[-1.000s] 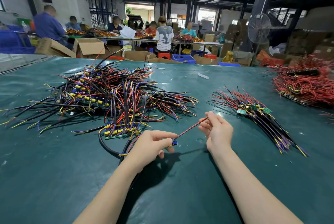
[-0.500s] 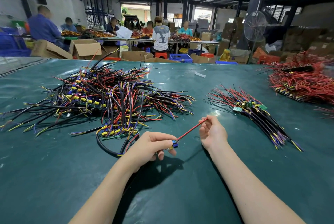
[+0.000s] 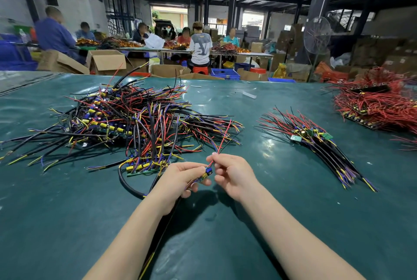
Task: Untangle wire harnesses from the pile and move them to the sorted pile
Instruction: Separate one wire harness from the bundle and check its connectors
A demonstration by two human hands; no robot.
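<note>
— What is the work surface, and what is the room like?
— A dark green mat point(image 3: 293, 223) covers the table. Beyond it is a workshop hall with people seated at a long table point(image 3: 243, 54), open cardboard boxes point(image 3: 106, 60) and a standing fan point(image 3: 317, 36).
— Which way does the harness run?
— The wire harness point(image 3: 206, 174) has its long axis slanting from near-left to far-right. Its red wire point(image 3: 222, 139) rises past the right fingertips, with the tip pointing up and away from the person. Its black cable point(image 3: 165, 223) trails back under the left palm.
— How do the fingers hold it?
— The left hand point(image 3: 178, 178) curls its fingers round the small component board, thumb on top. The right hand point(image 3: 234, 173) pinches the red wire between thumb and forefinger just beyond the board, its other fingers curled in. The two hands almost touch.
— And the piles?
— The tangled pile point(image 3: 135, 119) lies beyond and left of the left fingers. The sorted pile point(image 3: 316, 144) lies well to the right of the right fingers. A heap of red wires point(image 3: 379, 106) sits farther right still.
</note>
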